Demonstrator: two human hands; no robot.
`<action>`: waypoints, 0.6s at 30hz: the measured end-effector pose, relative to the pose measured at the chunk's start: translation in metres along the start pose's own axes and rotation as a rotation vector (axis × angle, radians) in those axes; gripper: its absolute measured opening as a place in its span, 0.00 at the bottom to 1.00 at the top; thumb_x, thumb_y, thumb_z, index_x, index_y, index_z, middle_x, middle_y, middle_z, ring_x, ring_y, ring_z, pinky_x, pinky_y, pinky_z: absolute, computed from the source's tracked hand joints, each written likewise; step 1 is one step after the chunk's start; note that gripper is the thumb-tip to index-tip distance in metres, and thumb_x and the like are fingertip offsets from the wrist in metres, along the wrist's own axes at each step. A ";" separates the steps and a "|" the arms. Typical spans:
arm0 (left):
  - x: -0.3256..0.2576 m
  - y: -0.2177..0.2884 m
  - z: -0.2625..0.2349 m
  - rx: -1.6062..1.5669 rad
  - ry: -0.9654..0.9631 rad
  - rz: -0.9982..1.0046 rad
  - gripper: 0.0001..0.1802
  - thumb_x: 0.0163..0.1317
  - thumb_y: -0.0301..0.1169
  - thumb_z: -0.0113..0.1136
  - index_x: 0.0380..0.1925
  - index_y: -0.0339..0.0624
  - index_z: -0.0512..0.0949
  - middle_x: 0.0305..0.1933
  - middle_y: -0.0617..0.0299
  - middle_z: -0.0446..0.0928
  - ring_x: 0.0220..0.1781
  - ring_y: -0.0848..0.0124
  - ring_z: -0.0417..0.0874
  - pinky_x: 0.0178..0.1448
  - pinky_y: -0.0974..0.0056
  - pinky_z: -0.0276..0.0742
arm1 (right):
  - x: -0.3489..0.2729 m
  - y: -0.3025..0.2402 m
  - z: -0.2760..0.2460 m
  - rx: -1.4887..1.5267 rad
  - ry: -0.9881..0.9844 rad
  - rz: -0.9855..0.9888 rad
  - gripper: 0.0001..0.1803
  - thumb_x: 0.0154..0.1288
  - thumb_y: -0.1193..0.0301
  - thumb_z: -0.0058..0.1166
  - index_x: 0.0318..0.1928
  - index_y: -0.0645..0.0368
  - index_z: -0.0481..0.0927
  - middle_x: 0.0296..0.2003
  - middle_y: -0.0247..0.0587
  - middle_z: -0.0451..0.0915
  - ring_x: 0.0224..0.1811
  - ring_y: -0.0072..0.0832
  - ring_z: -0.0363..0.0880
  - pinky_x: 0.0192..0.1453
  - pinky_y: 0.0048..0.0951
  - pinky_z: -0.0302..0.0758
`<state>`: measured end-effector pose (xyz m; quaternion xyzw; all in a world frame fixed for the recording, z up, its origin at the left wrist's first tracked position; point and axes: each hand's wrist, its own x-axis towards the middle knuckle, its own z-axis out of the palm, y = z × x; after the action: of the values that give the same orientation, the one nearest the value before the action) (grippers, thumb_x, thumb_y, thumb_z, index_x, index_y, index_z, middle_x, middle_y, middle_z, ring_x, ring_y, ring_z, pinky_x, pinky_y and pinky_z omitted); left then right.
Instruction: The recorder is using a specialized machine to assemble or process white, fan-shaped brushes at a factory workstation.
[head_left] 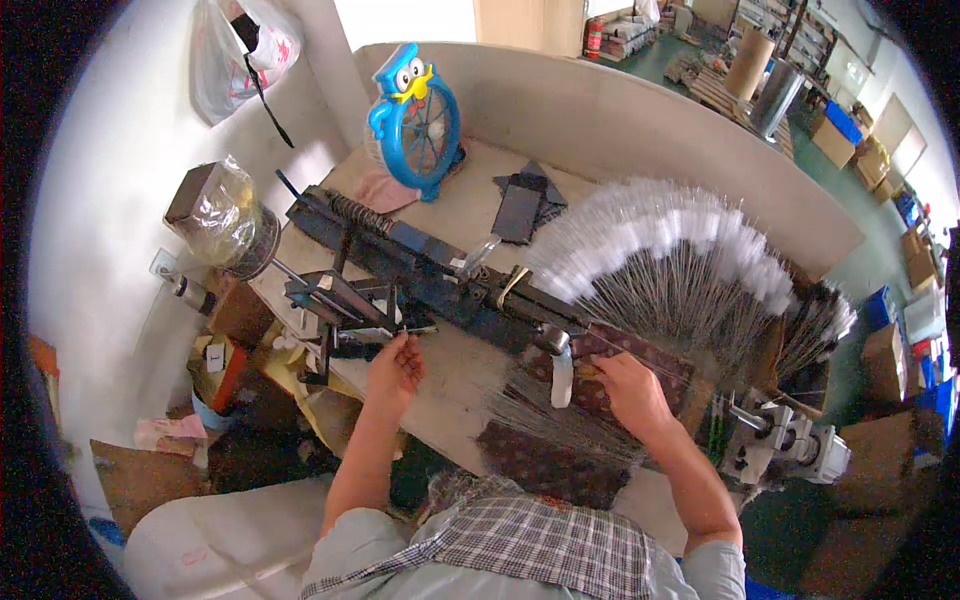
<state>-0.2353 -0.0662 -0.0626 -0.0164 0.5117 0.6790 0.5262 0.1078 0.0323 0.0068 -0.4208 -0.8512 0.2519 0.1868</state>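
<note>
A long dark metal bench machine (420, 250) lies diagonally across the worktable. At its left part, beside a black bracket frame (345, 300), my left hand (396, 368) is closed in a pinch; whatever its fingertips hold is too small to make out. My right hand (634, 392) is closed beside the machine's right end, over a dark spotted cloth (660, 368), its fingers curled round something I cannot make out. Next to it a white-wrapped lever (562, 378) hangs from the machine. Thin wires (570, 425) lie loose in front of the right hand.
White-tufted wire brushes (660, 235) fan out behind the machine's right side. At the back stand a blue cartoon fan (420, 130) and a dark phone-like slab (516, 212). A motor (790, 445) sits at the right, a bag-covered lamp (225, 220) at the left.
</note>
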 end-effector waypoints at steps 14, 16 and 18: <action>-0.086 -0.066 0.090 0.812 -0.265 0.513 0.06 0.58 0.30 0.57 0.30 0.39 0.76 0.25 0.64 0.74 0.27 0.76 0.73 0.33 0.69 0.70 | -0.020 -0.015 -0.087 -0.010 0.196 -0.007 0.09 0.54 0.72 0.58 0.37 0.59 0.80 0.28 0.42 0.78 0.35 0.40 0.78 0.39 0.35 0.75; -0.109 -0.087 0.141 0.345 -0.461 0.066 0.07 0.60 0.30 0.57 0.32 0.38 0.77 0.27 0.63 0.76 0.27 0.76 0.74 0.33 0.70 0.70 | -0.020 0.008 -0.083 0.130 0.276 0.080 0.10 0.53 0.72 0.59 0.37 0.60 0.80 0.28 0.43 0.79 0.34 0.40 0.78 0.40 0.34 0.74; -0.110 -0.109 0.175 0.306 -0.504 0.041 0.07 0.61 0.30 0.56 0.33 0.38 0.77 0.27 0.64 0.76 0.27 0.77 0.74 0.33 0.71 0.70 | -0.024 0.015 -0.085 0.202 0.257 0.111 0.10 0.53 0.72 0.59 0.37 0.60 0.81 0.29 0.44 0.80 0.34 0.39 0.78 0.40 0.32 0.74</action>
<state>-0.0164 -0.0272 0.0089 0.2426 0.4617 0.5870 0.6193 0.1759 0.0431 0.0636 -0.4751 -0.7660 0.2903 0.3212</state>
